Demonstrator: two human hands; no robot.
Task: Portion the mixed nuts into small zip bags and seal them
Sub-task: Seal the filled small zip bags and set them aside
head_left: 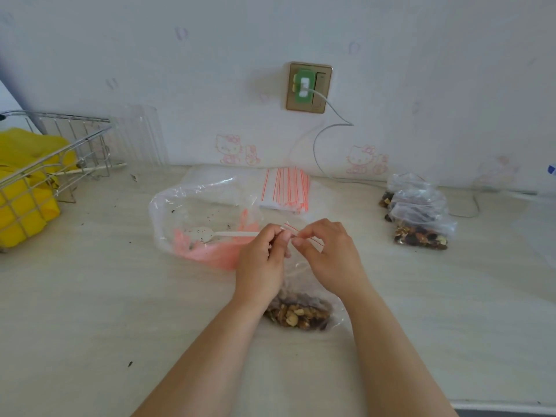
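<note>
Hands meet over the middle of the pale counter [90, 296], both working the red-striped top edge of a small zip bag [304, 284]. The left hand [261, 260] has its fingers curled in and pinches the left end of the strip between thumb and forefinger; the right hand [328, 254] does the same just beside it, fingers bent and closed tight on the strip, so the two thumbs nearly touch. Whether the seal is fully pressed shut under them I cannot tell. The bag hangs down toward the near side, and its load of mixed nuts [298, 316] sits in the bottom, resting on the counter between the two forearms. Just beyond the hands lies a large, crumpled clear bag [192, 218] with a pink tint, holding only crumbs and a white plastic spoon [216, 234], whose handle points at the left hand. Farther back against the wall is a stack of unused zip bags [285, 189] with red stripes. To the right, well apart, a pile of filled bags [418, 215] of nuts sits. At far left stands a wire basket [54, 155] with something yellow in it.
</note>
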